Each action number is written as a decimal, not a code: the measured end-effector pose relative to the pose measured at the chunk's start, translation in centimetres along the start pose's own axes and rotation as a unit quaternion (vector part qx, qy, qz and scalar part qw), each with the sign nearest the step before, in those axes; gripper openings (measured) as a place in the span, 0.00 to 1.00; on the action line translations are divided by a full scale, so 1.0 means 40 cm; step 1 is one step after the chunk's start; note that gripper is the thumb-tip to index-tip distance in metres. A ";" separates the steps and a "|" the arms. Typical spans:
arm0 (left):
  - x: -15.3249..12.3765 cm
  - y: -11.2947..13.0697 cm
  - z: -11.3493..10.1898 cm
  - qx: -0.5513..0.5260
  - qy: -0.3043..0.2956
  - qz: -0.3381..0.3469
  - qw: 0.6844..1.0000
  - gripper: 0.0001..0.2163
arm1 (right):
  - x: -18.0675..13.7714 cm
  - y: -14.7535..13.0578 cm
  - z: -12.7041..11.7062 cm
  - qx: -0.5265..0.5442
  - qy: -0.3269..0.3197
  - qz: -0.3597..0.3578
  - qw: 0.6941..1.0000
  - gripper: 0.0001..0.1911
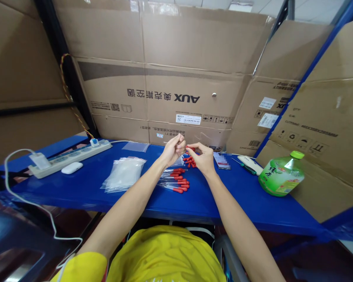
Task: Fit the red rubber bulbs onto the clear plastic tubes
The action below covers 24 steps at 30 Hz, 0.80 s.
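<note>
Both my hands are raised together over the blue shelf. My left hand is closed in a pinch on a thin clear dropper tube whose end sticks out to the left. My right hand is closed on a small red rubber bulb right beside the left fingers. Under the hands lies a pile of clear droppers with red bulbs, and several loose red bulbs sit just behind it.
A stack of clear plastic bags lies left of the droppers, another bag behind. A power strip and white mouse-like case sit far left. A phone, screwdriver and green drink bottle lie right. Cardboard boxes wall the back.
</note>
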<state>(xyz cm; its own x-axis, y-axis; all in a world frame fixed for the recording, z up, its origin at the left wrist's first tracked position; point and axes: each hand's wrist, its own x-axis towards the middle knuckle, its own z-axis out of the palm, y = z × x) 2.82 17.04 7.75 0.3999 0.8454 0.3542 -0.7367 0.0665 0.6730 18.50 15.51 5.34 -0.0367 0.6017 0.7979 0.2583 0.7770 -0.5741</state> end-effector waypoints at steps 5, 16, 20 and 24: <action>0.000 0.005 0.000 -0.073 0.033 0.011 0.997 0.19 | 0.005 -0.028 -0.005 -0.062 0.029 -0.047 0.997 0.06; -0.011 0.021 -0.011 -0.149 0.035 0.014 0.988 0.23 | 0.002 -0.001 0.004 -0.018 -0.007 0.018 1.000 0.13; -0.012 0.028 -0.013 -0.161 0.046 0.014 0.986 0.20 | 0.000 0.003 0.006 0.014 -0.024 0.046 0.999 0.14; -0.012 0.027 -0.011 -0.161 0.048 0.010 0.986 0.17 | -0.002 0.000 0.007 0.036 -0.011 0.051 0.998 0.14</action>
<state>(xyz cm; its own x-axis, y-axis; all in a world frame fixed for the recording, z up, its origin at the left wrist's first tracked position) 1.59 16.94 8.04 0.3418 0.8937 0.2906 -0.8844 0.2013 0.4211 18.22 15.50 5.21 -0.0354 0.6824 0.7301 0.1915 0.7216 -0.6653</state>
